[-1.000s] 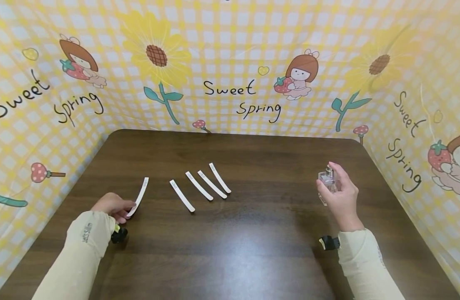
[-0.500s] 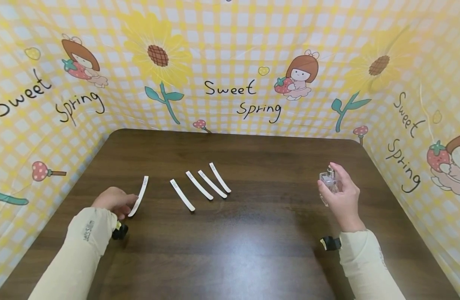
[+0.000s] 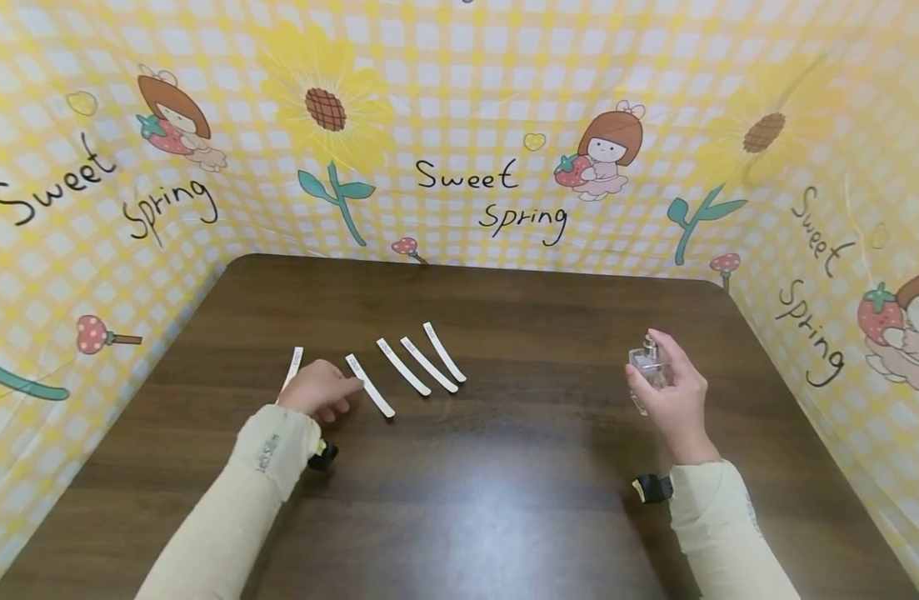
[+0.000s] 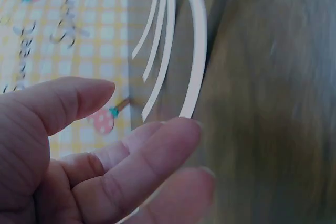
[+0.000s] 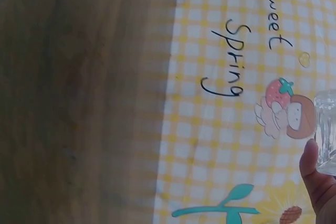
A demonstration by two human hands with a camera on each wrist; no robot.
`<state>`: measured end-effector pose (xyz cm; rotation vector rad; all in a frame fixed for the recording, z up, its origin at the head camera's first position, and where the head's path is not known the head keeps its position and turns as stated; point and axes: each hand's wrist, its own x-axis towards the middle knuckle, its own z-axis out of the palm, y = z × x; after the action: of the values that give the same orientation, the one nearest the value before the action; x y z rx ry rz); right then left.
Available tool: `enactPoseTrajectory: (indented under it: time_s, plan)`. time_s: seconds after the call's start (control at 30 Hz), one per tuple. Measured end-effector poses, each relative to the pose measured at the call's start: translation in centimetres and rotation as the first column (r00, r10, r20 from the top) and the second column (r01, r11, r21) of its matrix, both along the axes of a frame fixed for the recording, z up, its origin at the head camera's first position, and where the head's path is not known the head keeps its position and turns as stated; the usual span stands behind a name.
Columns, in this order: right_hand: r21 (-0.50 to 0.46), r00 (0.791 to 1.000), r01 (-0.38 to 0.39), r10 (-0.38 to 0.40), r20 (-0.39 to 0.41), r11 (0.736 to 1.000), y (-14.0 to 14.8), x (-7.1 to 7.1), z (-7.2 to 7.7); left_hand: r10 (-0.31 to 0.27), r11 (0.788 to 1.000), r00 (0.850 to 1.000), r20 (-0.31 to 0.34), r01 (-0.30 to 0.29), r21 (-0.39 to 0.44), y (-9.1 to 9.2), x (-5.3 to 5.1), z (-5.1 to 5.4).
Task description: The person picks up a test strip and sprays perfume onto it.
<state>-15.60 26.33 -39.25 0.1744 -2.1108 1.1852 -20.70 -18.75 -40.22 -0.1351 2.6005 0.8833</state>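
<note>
My left hand (image 3: 320, 390) is over the table's left part, its fingertips beside the upper part of a white paper strip (image 3: 372, 390). In the left wrist view the thumb stands apart from the fingers of the hand (image 4: 121, 166), and the near end of that strip (image 4: 196, 51) is by a fingertip. Another strip (image 3: 293, 362) is partly hidden behind the hand. My right hand (image 3: 675, 400) grips a clear glass spray bottle (image 3: 649, 363), a finger on its top; the right wrist view shows only the edge of the bottle (image 5: 326, 129) and the thumb.
Three more white strips, among them a middle one (image 3: 429, 365), lie side by side at a slant right of the left hand. Behind the brown table (image 3: 519, 467) and at its sides hangs a yellow checked cloth (image 3: 474, 100) with printed flowers and figures.
My left hand has let go of the leftmost strip and moved right to the neighbouring one. My right hand, still with the bottle, has shifted slightly left in the head view.
</note>
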Motion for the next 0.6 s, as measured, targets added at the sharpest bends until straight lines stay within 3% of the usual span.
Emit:
enactPoseTrajectory:
  time_s: [0.1, 0.37, 0.6]
  plan:
    - [0.005, 1.000, -0.014, 0.014, -0.007, 1.000, -0.5, 0.0, -0.6, -0.014, 0.997, 1.000, 0.021, 0.015, -0.071, 1.5, -0.1, -0.7]
    - [-0.023, 0.998, -0.061, 0.060, -0.024, 0.998, -1.3, 0.1, -1.9, -0.078, 0.983, 0.996, 0.047, 0.084, -0.164, 3.8, -0.5, -1.7]
    - [-0.021, 0.994, -0.092, 0.090, -0.057, 0.996, -2.5, 1.3, -0.1, -0.116, 0.953, 0.992, 0.041, 0.122, -0.276, 4.9, -0.4, -1.4]
